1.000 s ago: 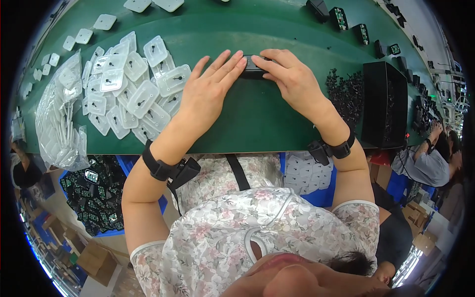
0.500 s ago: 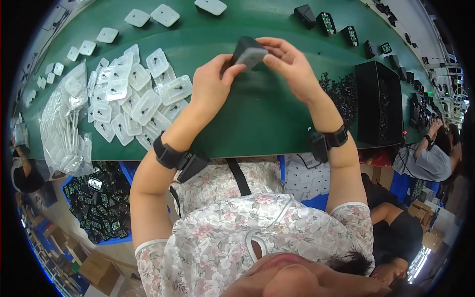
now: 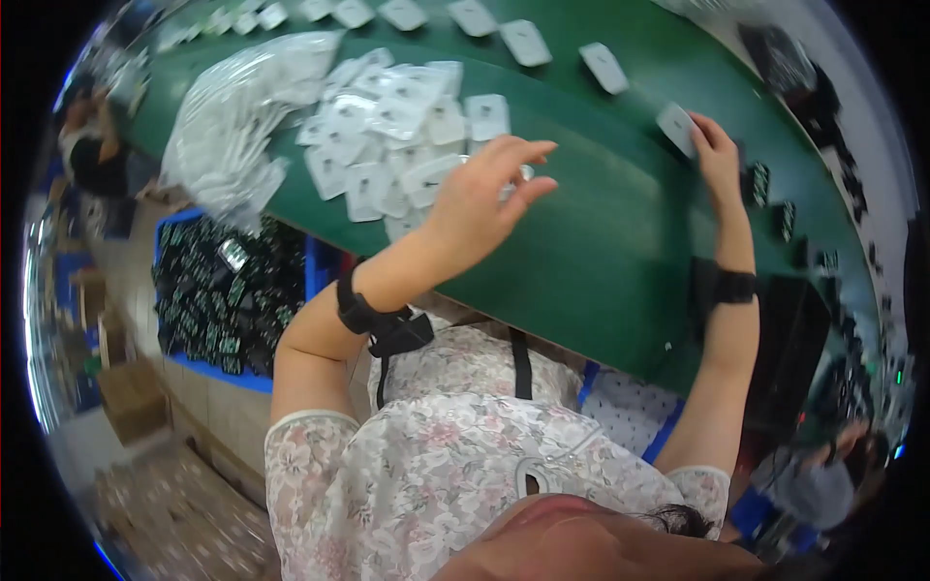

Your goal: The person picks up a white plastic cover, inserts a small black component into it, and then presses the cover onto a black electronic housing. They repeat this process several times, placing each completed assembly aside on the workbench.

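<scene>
My right hand (image 3: 717, 160) is stretched out to the far right, its fingers closed on the edge of a rounded box with a white lid (image 3: 675, 130). That box stands at the right end of a curved row of similar white-lidded boxes (image 3: 526, 44). My left hand (image 3: 484, 198) is raised over the table with thumb and fingers apart, and nothing shows in its grip. Beside it lies a loose pile of translucent white plastic covers (image 3: 373, 136). A small shiny bit shows behind the left fingers; I cannot tell what it is.
A clear plastic bag of covers (image 3: 232, 116) lies left of the pile on the green table (image 3: 591, 261). Black cases with green circuit boards (image 3: 760, 182) stand at the right, near a black box (image 3: 790, 339). Below the table's left edge is a blue crate (image 3: 312, 266) of circuit parts.
Both hands held the box in the middle; now the right hand alone has it at the far right. My left hand has let go and opened. The whole view has turned.
</scene>
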Motion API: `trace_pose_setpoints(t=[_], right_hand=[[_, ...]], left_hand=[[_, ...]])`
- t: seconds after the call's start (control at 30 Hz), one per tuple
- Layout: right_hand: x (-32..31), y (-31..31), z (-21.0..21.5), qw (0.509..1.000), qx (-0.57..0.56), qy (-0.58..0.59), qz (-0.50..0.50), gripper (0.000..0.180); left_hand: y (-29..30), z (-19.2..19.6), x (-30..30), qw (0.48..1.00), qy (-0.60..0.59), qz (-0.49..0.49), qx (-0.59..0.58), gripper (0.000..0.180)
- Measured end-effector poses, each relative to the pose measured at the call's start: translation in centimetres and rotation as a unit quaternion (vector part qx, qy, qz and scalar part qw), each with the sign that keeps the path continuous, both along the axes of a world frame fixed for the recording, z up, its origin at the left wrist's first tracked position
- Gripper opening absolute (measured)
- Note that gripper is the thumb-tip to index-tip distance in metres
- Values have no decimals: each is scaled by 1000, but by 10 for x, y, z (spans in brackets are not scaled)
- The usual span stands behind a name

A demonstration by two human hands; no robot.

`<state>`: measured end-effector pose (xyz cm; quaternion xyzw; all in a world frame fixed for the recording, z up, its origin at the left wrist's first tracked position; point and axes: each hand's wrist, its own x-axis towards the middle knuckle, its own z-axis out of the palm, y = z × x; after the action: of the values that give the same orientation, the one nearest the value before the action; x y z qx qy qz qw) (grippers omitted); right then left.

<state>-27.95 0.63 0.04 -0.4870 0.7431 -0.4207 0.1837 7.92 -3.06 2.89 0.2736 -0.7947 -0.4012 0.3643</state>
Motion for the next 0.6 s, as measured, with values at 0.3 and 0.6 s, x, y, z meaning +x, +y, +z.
trace_pose_setpoints(t=[0.3,0.6], right_hand=[[-29,-10,-23,999,17,-1,-31,27],[-30,-4,-11,993,-49,87,-64,26]], left_hand=[[-107,-13,214,885,-169,394,-183,15],[-153,-29,283,798,-383,422,-197,19]])
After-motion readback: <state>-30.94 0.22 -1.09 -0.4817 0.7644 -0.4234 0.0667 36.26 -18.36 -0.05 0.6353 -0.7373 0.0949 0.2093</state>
